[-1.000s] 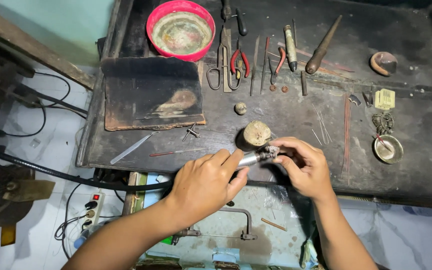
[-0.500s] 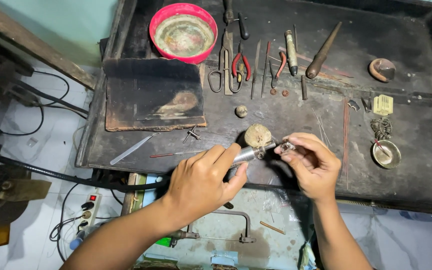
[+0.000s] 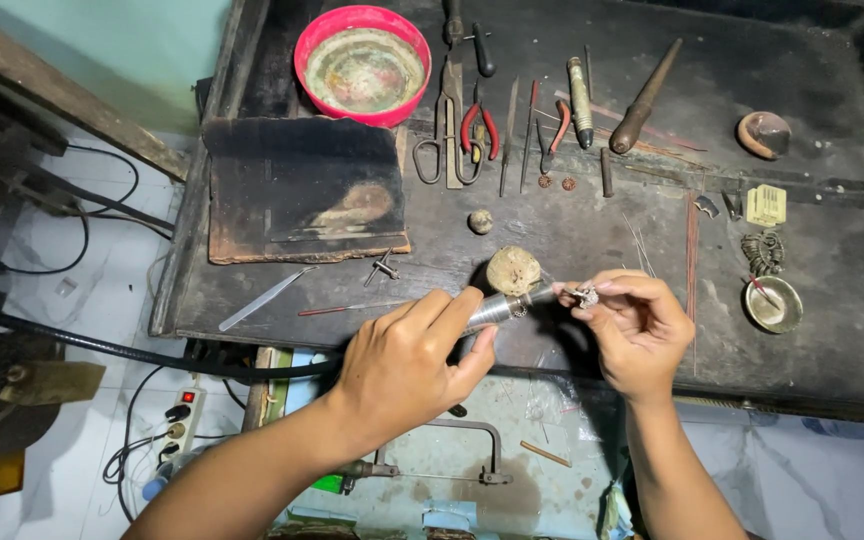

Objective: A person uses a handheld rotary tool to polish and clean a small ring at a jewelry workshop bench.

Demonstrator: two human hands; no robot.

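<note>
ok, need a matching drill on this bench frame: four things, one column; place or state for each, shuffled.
Things:
1. red bowl
2. left hand
3. right hand
4. small metal dish

Places or states:
A. pinches a small silvery piece
B. far edge of the bench, left of the scissors
C. grips a metal rotary handpiece
D. bench's right side, below a wire coil

Pairs: 1-B, 2-C, 3-A, 4-D

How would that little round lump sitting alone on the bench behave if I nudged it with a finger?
The round lump looks ball-shaped and sits loose on the flat dark workbench, so it would probably roll rather than slide. It is small, so likely light and easily flicked away. Its surface looks dull and rough, so it seems unlikely to be slippery; what it is made of cannot be told.
</note>
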